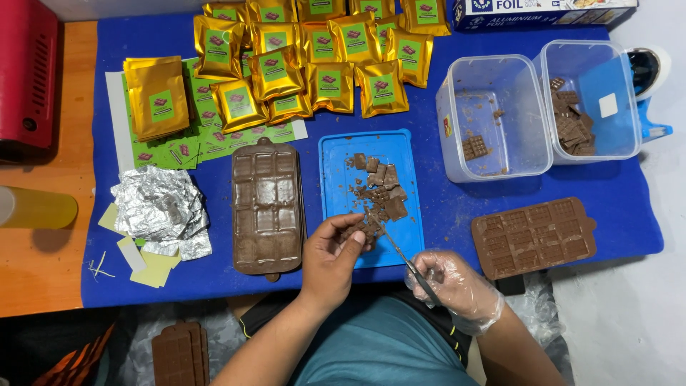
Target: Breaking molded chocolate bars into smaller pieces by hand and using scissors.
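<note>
My bare left hand (330,256) pinches a small chocolate piece (355,229) over the near edge of the blue plastic lid (336,168). My right hand (456,287), in a clear plastic glove, grips a thin knife (394,247) whose tip touches that piece. Several broken chocolate pieces (384,187) lie scattered on the lid just beyond my hands.
A brown silicone mould (266,207) sits left of the lid, another mould (534,236) at the right. Two clear tubs (493,121) (593,100) hold chocolate squares. Gold pouches (314,61), green label sheets (214,139) and crumpled foil squares (161,211) fill the blue mat's far and left parts.
</note>
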